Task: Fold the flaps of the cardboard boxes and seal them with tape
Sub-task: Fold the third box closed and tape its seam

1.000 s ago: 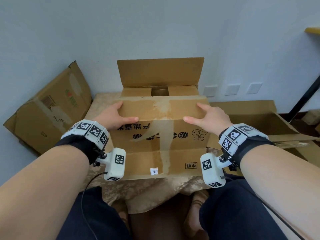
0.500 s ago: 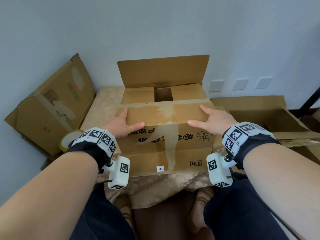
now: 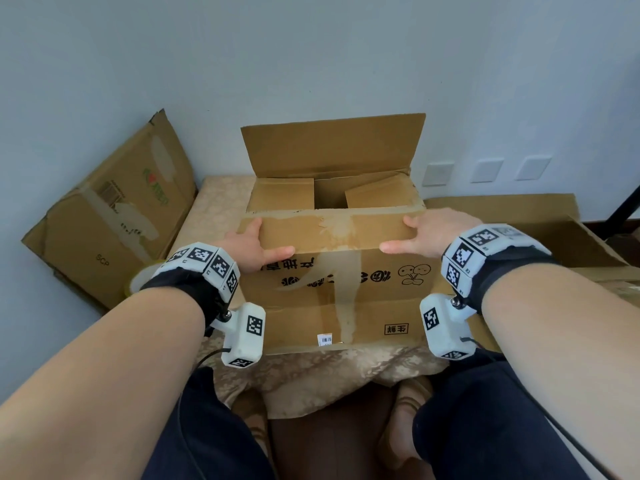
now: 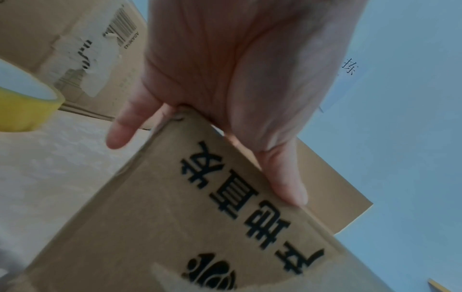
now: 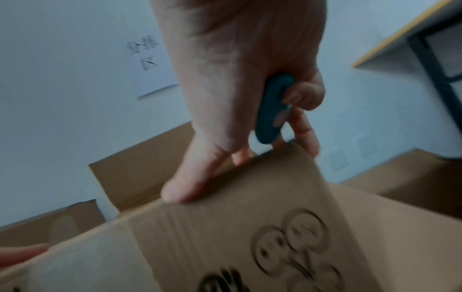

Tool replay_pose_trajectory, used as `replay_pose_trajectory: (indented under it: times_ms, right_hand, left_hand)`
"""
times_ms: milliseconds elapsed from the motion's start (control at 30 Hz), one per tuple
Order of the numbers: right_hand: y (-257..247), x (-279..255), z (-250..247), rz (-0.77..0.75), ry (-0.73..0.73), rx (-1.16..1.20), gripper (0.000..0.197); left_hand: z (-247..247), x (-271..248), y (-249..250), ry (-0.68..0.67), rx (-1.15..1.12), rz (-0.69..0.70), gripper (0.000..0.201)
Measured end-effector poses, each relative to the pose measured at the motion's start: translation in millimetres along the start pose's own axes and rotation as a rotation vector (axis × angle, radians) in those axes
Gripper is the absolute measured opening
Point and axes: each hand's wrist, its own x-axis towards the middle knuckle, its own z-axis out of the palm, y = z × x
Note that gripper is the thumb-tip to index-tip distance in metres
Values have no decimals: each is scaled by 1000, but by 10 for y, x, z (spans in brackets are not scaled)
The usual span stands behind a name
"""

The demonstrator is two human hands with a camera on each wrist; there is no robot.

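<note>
1. Head view looks forward and down from above onto the cardboard box (image 3: 332, 271), both forearms and the wall
2. Left wrist view sits close under the left hand (image 4: 240, 69), facing the box's near-left corner
3. Right wrist view sits close under the right hand (image 5: 240, 79), sharing the same printed front face

Tape roll (image 3: 138, 280) mostly hidden behind left wrist; teal object (image 5: 272, 110) in right hand (image 5: 240, 83) blurred.

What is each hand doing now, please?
Left hand: open, pressing the near flap.
Right hand: on the flap too, fingers curled round a teal tool.
</note>
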Motion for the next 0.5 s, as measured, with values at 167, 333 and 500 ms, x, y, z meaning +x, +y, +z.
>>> replay_pose_trajectory:
  times_ms: [167,333,500]
  right_hand:
    - [-158,98,-233,44,-122,-229,105]
    - [-127,192,-183,12,-89,-211,96]
    - [-59,140,-67,-25,-8,-117,89]
  left_hand:
    - [-201,30,180,49,205,-7,93]
    - [-423,32,532,253,367,96,79]
    - [-429,211,792,312,108,193,77]
